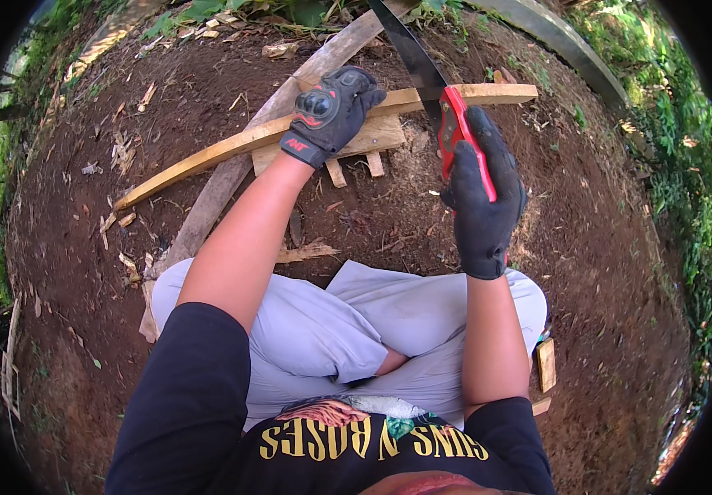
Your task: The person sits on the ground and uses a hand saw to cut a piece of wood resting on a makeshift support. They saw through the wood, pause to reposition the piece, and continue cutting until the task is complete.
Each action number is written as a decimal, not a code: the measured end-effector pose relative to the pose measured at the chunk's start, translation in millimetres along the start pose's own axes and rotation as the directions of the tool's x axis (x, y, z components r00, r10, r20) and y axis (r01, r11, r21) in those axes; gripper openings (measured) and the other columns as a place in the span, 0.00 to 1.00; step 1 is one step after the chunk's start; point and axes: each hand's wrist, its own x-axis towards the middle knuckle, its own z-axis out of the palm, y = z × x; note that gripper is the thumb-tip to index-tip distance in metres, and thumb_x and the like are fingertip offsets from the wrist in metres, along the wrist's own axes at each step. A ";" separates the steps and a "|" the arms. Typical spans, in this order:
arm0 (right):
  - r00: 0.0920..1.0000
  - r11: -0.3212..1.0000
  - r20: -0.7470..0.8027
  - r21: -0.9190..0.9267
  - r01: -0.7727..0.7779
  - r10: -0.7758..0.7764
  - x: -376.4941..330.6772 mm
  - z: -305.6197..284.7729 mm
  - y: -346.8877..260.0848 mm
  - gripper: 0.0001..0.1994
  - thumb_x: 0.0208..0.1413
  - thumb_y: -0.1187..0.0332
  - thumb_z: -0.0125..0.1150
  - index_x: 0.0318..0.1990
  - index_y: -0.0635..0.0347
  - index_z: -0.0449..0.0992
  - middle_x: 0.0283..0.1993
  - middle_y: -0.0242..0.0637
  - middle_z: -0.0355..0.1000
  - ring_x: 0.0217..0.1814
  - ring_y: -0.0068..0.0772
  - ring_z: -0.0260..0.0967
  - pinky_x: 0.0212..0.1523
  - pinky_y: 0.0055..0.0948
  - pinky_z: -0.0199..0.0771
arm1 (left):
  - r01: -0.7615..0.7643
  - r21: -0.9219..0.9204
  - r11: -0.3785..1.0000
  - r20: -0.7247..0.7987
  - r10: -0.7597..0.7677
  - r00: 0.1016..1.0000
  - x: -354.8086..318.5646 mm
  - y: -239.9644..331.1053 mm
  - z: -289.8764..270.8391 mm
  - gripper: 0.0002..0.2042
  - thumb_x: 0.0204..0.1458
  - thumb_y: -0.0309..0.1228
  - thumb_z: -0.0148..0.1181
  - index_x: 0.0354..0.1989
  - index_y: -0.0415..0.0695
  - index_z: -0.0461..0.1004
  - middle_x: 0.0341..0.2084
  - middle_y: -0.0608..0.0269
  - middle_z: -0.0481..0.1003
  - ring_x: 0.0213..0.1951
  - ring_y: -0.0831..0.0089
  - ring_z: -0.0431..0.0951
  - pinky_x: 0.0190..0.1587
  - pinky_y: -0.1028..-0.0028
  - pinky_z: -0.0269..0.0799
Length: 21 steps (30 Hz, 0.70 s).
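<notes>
- Bare soil [389,223] w/ wood chips, greenery at rim.
- L hand [331,111], gloved, fingers clamped over slat [207,157], pinning it on block [377,136].
- R hand [481,198] gripping red saw [447,124]; blade crosses slat just right of L hand.

I am seeing no packages, signs or screens here — only 2 printed marks are showing. A small red logo patch [296,144] is sitting on the cuff of the black glove on the left hand [329,111], slanted along the wrist. A band of yellow lettering [372,441] is running across the chest of the black shirt at the lower edge — appearing upside down from my view, under a coloured graphic.
</notes>
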 end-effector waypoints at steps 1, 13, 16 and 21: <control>1.000 1.000 0.004 0.007 -0.022 0.022 -0.1 -0.1 0.2 0.22 0.70 0.69 0.63 0.69 0.63 0.78 0.67 0.44 0.79 0.56 0.28 0.80 0.49 0.29 0.83 | 0.026 -0.051 0.998 -0.014 -0.027 1.000 3.1 -0.2 -3.8 0.09 0.66 0.35 0.66 0.46 0.42 0.85 0.44 0.53 0.85 0.46 0.54 0.86 0.51 0.59 0.81; 0.998 0.994 -0.013 0.090 -0.061 0.062 -0.9 1.9 -5.9 0.22 0.70 0.68 0.65 0.69 0.60 0.79 0.63 0.44 0.81 0.48 0.25 0.80 0.48 0.29 0.82 | 0.118 0.124 0.985 0.056 -0.125 0.991 3.5 3.8 -3.5 0.26 0.72 0.54 0.53 0.62 0.47 0.81 0.54 0.49 0.85 0.57 0.50 0.85 0.60 0.55 0.79; 0.996 0.992 0.000 0.086 -0.093 0.093 -1.3 -0.4 -14.1 0.22 0.70 0.68 0.65 0.70 0.60 0.79 0.64 0.45 0.81 0.49 0.26 0.80 0.48 0.29 0.82 | 0.140 0.309 0.941 0.249 -0.222 0.943 9.1 25.8 -7.9 0.31 0.64 0.57 0.63 0.68 0.49 0.77 0.59 0.47 0.82 0.60 0.49 0.83 0.61 0.54 0.78; 0.992 0.990 0.026 0.062 -0.128 0.127 -9.0 -2.6 -22.1 0.23 0.69 0.68 0.65 0.70 0.61 0.78 0.67 0.47 0.80 0.60 0.33 0.80 0.58 0.34 0.81 | 0.102 0.467 0.879 0.319 -0.275 0.907 -2.8 30.5 2.7 0.27 0.59 0.51 0.69 0.62 0.48 0.80 0.49 0.51 0.86 0.50 0.55 0.87 0.50 0.53 0.82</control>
